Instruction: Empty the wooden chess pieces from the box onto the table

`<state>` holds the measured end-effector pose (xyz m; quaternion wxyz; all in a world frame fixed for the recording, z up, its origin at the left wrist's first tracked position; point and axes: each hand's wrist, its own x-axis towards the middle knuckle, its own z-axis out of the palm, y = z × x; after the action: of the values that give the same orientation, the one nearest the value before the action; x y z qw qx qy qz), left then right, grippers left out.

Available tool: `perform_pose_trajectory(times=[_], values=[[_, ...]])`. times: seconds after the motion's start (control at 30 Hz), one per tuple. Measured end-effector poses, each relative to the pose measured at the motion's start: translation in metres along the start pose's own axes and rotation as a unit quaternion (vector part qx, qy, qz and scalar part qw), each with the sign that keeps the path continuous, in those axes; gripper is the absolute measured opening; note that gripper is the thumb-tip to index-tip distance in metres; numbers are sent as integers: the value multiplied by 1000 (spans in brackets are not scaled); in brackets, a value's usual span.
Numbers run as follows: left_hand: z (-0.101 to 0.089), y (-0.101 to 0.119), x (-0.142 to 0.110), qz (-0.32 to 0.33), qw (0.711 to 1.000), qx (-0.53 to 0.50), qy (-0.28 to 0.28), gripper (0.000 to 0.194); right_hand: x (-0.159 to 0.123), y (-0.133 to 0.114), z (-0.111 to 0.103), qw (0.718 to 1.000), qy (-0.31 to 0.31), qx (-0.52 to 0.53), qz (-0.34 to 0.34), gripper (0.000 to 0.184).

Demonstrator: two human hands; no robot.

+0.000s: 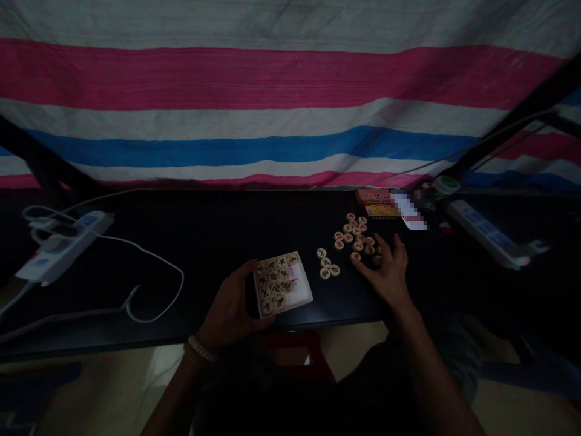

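Head-worn view, forward and down over table (218, 224)

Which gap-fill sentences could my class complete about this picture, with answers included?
The person's ____ hand holds the shallow white square box.
Round wooden pieces inside it bear ____ characters.
Most loose round wooden pieces near the right hand bear ____ characters.
The striped sheet has pink, white and ____ bands.
Missing words: left; black; red; blue

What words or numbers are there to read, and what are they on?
None reads clearly.
Black characters on the discs in the white box: too small and dark.
Black characters on the loose discs beside it: same.
Red characters on the other discs: same.
Print on the orange packet: too blurred.
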<state>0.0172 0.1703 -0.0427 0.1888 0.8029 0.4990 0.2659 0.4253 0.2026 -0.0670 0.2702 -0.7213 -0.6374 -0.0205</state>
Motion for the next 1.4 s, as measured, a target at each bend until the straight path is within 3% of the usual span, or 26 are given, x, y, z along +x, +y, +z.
perform_pose_trajectory(times=[0.13,0.33,1.03,1.27,1.4], values=[[1,-2,-1,-10,1000,3,0,120,13,2,11,993,-99,-28,-59,95],[2,-3,-2,-17,1000,1,-2,121,46,-41,36,992,-110,-55,-39,88],[0,-4,-2,-12,1000,5,-2,115,121,-92,81,994,-65,-59,67,73],[-3,-1,-1,-12,1000,-1,-9,117,139,-95,91,996,-43,-40,73,57],[-3,2,0,-15,1000,1,-6,117,133,-92,89,999,-10,15,46,57]])
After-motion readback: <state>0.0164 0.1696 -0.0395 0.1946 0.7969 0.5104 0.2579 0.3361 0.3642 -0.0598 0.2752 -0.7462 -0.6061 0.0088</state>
